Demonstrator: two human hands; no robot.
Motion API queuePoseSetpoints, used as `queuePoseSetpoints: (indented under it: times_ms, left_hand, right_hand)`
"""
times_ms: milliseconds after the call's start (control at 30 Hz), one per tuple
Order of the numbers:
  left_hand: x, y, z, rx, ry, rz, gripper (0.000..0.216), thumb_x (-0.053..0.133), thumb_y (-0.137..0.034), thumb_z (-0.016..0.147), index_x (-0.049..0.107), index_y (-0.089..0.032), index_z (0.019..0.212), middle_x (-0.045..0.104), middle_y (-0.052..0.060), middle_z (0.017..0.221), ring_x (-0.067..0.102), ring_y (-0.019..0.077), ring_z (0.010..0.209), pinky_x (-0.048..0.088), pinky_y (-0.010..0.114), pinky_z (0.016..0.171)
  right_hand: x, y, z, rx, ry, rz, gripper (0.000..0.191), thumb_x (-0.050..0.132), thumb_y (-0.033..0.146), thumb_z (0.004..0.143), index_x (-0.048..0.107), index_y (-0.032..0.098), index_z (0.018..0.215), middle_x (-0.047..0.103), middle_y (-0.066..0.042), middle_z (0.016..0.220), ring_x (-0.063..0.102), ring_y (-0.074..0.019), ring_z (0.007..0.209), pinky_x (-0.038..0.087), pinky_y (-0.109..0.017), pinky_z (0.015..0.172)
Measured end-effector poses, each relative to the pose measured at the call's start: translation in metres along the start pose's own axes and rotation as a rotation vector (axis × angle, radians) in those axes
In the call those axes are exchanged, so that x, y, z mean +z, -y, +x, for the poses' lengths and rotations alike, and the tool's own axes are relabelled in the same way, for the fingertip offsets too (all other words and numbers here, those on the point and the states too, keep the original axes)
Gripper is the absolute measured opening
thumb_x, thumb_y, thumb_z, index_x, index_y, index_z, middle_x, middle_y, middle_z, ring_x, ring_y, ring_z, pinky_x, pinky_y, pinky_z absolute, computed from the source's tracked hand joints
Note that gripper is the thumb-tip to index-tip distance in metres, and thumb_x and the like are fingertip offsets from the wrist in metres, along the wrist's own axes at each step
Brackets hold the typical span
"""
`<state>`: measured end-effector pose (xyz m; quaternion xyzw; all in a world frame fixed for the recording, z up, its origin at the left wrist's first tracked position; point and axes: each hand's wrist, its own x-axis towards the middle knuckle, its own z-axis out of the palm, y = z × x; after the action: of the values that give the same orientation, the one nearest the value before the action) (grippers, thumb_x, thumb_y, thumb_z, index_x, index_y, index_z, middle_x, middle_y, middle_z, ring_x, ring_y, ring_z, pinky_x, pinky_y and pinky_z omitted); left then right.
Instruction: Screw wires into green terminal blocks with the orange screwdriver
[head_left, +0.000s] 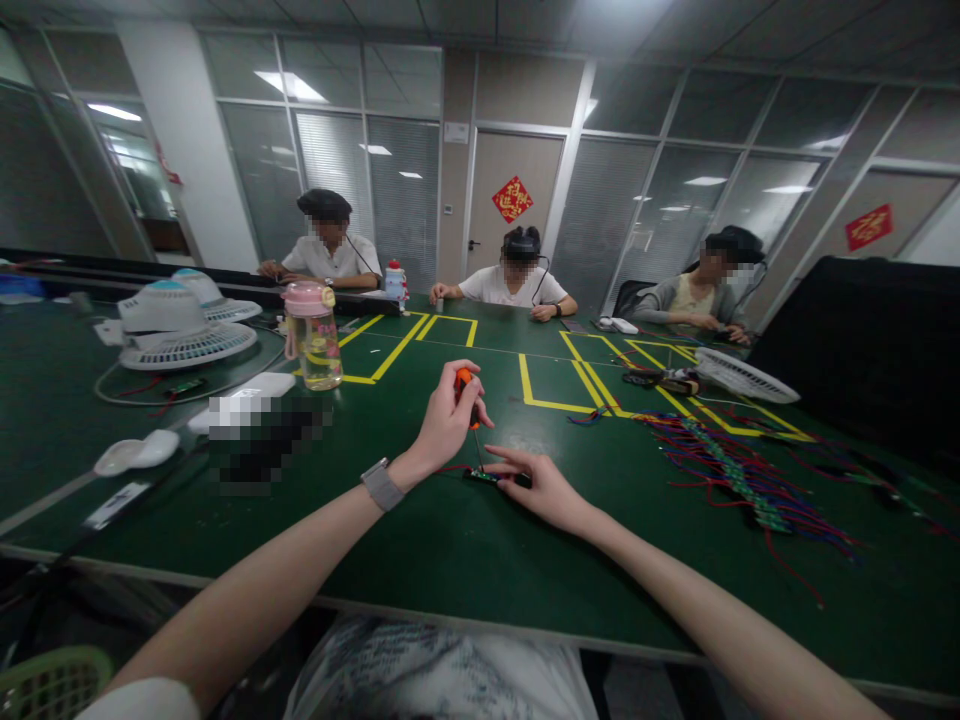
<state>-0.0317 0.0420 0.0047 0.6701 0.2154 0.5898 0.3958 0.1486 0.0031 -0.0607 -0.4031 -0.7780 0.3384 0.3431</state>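
Observation:
My left hand (444,425) is closed round an orange-handled screwdriver (465,388), held upright with its tip down on a small green circuit board (480,475) lying on the green table (450,540). A grey watch is on that wrist. My right hand (541,485) rests on the table with fingers stretched along the board, pressing it down from the right. A thin red wire runs from the board toward the left.
A heap of red and blue wires with small boards (739,465) lies to the right. A pink-lidded bottle (313,335) and white fans (176,325) stand at the left. Three people sit at the far side. Yellow tape (555,385) marks the table.

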Motion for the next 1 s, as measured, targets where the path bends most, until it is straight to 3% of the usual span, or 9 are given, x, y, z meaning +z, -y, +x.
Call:
queuePoseSetpoints:
  times_ms: [400,600,700,800,1000]
  left_hand:
    - [0.001,0.006,-0.001,0.004,0.013,0.020,0.018,0.046,-0.034,0.096,0.043,-0.023,0.110,0.050,-0.005,0.084,0.062,0.0068,0.056,0.052,0.021,0.054]
    - [0.000,0.000,-0.004,0.060,0.088,0.188,0.021,0.055,-0.034,0.093,0.051,-0.022,0.109,0.054,-0.005,0.076,0.061,0.0093,0.059,0.052,0.023,0.061]
    - [-0.001,-0.010,-0.004,0.169,0.087,0.332,0.021,0.051,-0.033,0.095,0.059,-0.021,0.110,0.061,0.003,0.093,0.064,0.0125,0.073,0.053,0.026,0.069]
    - [0.000,-0.021,-0.002,0.268,0.084,0.398,0.027,0.043,-0.029,0.098,0.067,-0.020,0.105,0.065,0.007,0.106,0.064,0.0192,0.100,0.052,0.033,0.089]
    - [0.005,-0.035,0.009,0.050,0.169,0.183,0.022,0.055,-0.029,0.091,0.072,-0.017,0.099,0.071,0.008,0.097,0.070,0.0181,0.081,0.057,0.029,0.072]
  right_hand:
    - [0.000,-0.001,0.000,0.016,0.007,0.009,0.056,0.054,0.009,0.079,0.054,0.015,0.135,0.072,-0.010,0.115,0.069,-0.0242,0.105,0.051,-0.047,0.097]
    - [0.002,0.006,0.000,-0.001,-0.030,-0.096,0.048,0.060,0.011,0.080,0.061,0.016,0.128,0.074,-0.009,0.107,0.069,-0.0213,0.089,0.055,-0.037,0.082]
    - [0.005,0.012,0.003,0.008,-0.078,-0.250,0.038,0.068,0.018,0.080,0.069,0.018,0.117,0.074,-0.007,0.092,0.064,-0.0184,0.075,0.052,-0.032,0.071]
    - [0.009,0.015,0.007,-0.028,-0.099,-0.344,0.024,0.072,0.020,0.079,0.075,0.018,0.103,0.068,-0.005,0.084,0.060,-0.0166,0.072,0.049,-0.029,0.068]
    - [0.010,0.012,0.012,-0.078,-0.073,-0.359,0.017,0.068,0.015,0.080,0.075,0.019,0.095,0.060,-0.002,0.078,0.056,-0.0142,0.068,0.046,-0.026,0.064]
